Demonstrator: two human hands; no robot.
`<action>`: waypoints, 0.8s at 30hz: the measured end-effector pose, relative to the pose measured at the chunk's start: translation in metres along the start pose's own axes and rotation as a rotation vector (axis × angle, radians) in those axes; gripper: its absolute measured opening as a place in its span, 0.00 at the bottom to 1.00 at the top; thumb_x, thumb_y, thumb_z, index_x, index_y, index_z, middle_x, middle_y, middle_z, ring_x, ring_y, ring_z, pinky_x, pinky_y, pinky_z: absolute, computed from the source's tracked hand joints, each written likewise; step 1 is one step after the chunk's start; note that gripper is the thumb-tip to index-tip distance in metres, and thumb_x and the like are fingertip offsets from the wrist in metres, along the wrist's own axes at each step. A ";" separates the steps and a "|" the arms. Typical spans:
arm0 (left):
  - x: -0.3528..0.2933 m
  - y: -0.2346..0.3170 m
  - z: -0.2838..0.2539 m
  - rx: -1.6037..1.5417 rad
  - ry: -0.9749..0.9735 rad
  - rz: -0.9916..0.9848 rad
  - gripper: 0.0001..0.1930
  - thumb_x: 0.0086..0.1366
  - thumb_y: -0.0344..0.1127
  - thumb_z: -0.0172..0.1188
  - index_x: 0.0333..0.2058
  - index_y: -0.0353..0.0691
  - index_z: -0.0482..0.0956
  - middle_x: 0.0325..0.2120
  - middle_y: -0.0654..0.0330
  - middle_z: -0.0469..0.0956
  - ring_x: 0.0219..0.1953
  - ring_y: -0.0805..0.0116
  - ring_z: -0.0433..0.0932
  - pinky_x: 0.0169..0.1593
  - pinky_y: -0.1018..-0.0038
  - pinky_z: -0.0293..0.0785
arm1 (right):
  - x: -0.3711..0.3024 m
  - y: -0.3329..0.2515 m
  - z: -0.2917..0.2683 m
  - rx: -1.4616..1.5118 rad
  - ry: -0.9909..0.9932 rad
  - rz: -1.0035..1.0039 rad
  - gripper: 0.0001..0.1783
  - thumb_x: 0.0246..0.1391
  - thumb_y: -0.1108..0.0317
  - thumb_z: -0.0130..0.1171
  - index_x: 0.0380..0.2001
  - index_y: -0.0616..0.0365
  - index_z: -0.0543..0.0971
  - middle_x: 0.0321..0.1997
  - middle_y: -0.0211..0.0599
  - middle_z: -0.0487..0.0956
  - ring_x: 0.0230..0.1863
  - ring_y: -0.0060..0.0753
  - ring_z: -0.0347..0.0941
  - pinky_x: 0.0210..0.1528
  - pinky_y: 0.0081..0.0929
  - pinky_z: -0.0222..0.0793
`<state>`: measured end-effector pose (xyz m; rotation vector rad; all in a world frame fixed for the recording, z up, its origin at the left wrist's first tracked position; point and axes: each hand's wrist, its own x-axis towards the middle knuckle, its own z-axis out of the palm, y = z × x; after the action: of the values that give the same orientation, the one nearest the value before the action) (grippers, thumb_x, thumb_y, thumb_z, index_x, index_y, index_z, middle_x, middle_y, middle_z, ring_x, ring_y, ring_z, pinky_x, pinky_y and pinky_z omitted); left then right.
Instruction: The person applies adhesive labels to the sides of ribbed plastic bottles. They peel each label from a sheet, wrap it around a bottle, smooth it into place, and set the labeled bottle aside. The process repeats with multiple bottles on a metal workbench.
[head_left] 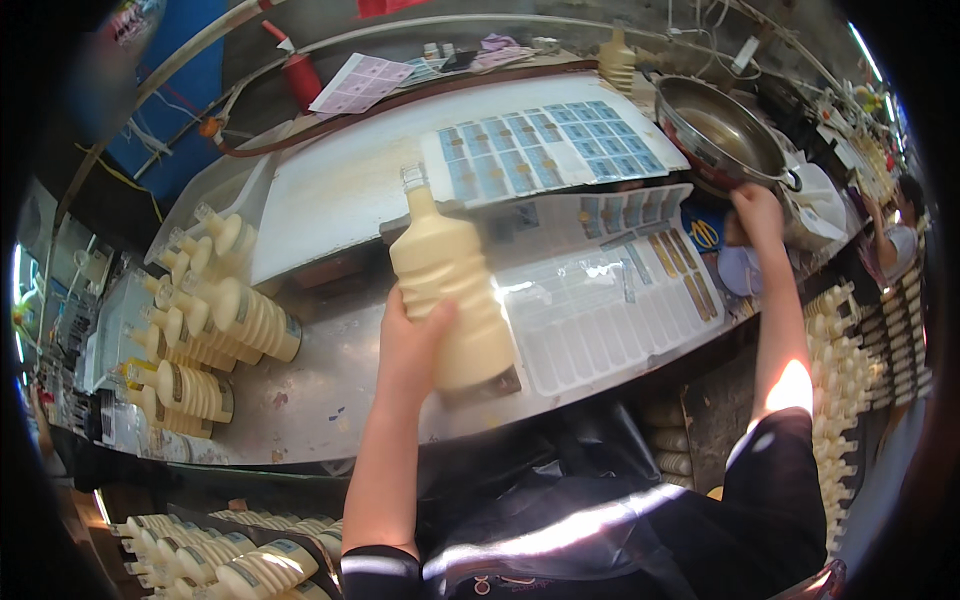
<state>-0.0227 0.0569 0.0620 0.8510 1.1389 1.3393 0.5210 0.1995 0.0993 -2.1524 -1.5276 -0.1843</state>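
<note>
A cream-coloured ribbed bottle (pixel 445 255) with a narrow clear-topped neck stands almost upright over the metal table. My left hand (pixel 412 335) is wrapped round its lower left side, thumb across the front. At the right, my right hand (pixel 760 213) is closed, beside the near rim of a wide metal pan (pixel 725 130). What its fingers hold, if anything, is hidden. Just below that hand sits a pale lilac rounded thing (pixel 740 270). Sheets of blue labels (pixel 510 150) lie on a white board behind the bottle.
Several similar bottles (pixel 240 315) lie in a group at the left. A white ribbed plastic tray (pixel 590 330) holds blue and gold strips. More bottles (pixel 250 570) are stacked below the table, others (pixel 835 400) at the right. Another person (pixel 900 235) is at the far right.
</note>
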 end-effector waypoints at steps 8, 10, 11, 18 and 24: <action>0.013 -0.013 -0.002 0.329 0.237 -0.070 0.48 0.62 0.35 0.66 0.74 0.35 0.46 0.63 0.44 0.68 0.59 0.56 0.76 0.59 0.64 0.76 | 0.027 0.147 0.035 -0.228 -0.410 0.133 0.16 0.50 0.67 0.59 0.35 0.71 0.84 0.40 0.65 0.83 0.45 0.61 0.83 0.50 0.47 0.77; 0.007 -0.027 -0.005 0.429 0.212 0.056 0.48 0.62 0.34 0.66 0.74 0.37 0.47 0.64 0.44 0.68 0.61 0.54 0.74 0.62 0.62 0.73 | 0.016 0.167 0.039 -0.103 -0.263 0.064 0.10 0.50 0.70 0.58 0.26 0.68 0.83 0.23 0.45 0.81 0.30 0.41 0.81 0.37 0.41 0.75; 0.004 -0.033 -0.008 0.481 0.195 0.119 0.48 0.61 0.33 0.65 0.74 0.38 0.47 0.64 0.44 0.67 0.62 0.53 0.73 0.64 0.62 0.71 | 0.016 0.173 0.039 -0.049 -0.328 0.095 0.11 0.51 0.69 0.59 0.26 0.68 0.83 0.23 0.43 0.81 0.28 0.38 0.79 0.35 0.40 0.74; -0.013 -0.039 -0.002 0.415 0.186 0.182 0.46 0.64 0.33 0.59 0.76 0.40 0.44 0.72 0.45 0.54 0.71 0.51 0.59 0.73 0.60 0.53 | 0.007 0.117 0.005 -0.062 -0.196 -0.042 0.18 0.55 0.54 0.66 0.29 0.62 0.85 0.26 0.49 0.83 0.30 0.46 0.81 0.38 0.42 0.75; -0.021 -0.032 0.011 0.841 0.298 0.373 0.44 0.64 0.36 0.58 0.75 0.35 0.47 0.69 0.43 0.57 0.70 0.47 0.58 0.73 0.55 0.50 | -0.048 0.034 -0.015 0.172 0.068 -0.057 0.19 0.56 0.51 0.67 0.33 0.58 0.86 0.37 0.47 0.85 0.38 0.46 0.83 0.41 0.39 0.77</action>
<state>-0.0012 0.0345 0.0376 1.5590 1.9032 1.3001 0.5376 0.1433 0.0837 -1.9514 -1.5101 -0.1390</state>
